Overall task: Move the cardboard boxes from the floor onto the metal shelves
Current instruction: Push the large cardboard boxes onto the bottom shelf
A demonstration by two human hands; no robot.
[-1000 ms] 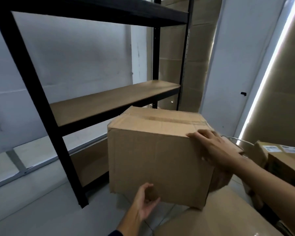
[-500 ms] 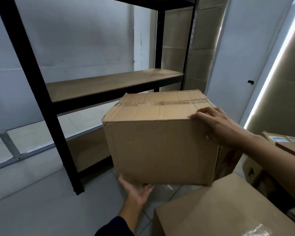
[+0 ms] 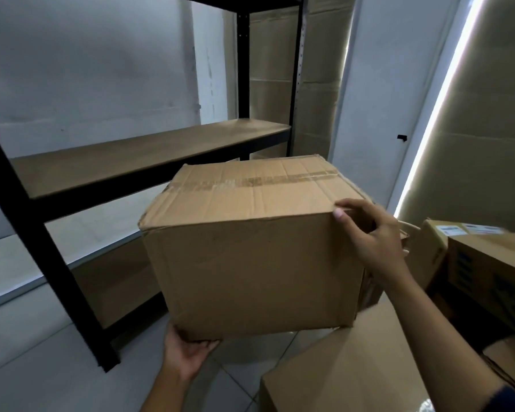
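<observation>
A taped brown cardboard box (image 3: pixel 250 257) hangs in the air between my hands, in front of the black metal shelf unit (image 3: pixel 36 224). My left hand (image 3: pixel 188 352) supports its lower left corner from beneath, palm up. My right hand (image 3: pixel 372 236) grips the box's top right edge, with the fingers curled over the far side. The wooden shelf board (image 3: pixel 137 156) lies just beyond and left of the box, at about the height of its top. A lower shelf level (image 3: pixel 113 289) sits behind the box near the floor.
Another cardboard box (image 3: pixel 354 373) stands on the tiled floor at the bottom right. Printed, labelled boxes (image 3: pixel 482 263) are stacked at the right edge. A white wall and door (image 3: pixel 378 93) stand behind, and tall cardboard (image 3: pixel 280 84) leans behind the shelf unit.
The box has risen, and its top now shows more. My left hand has moved from the front bottom edge to under the lower left corner. My right hand stays on the top right edge.
</observation>
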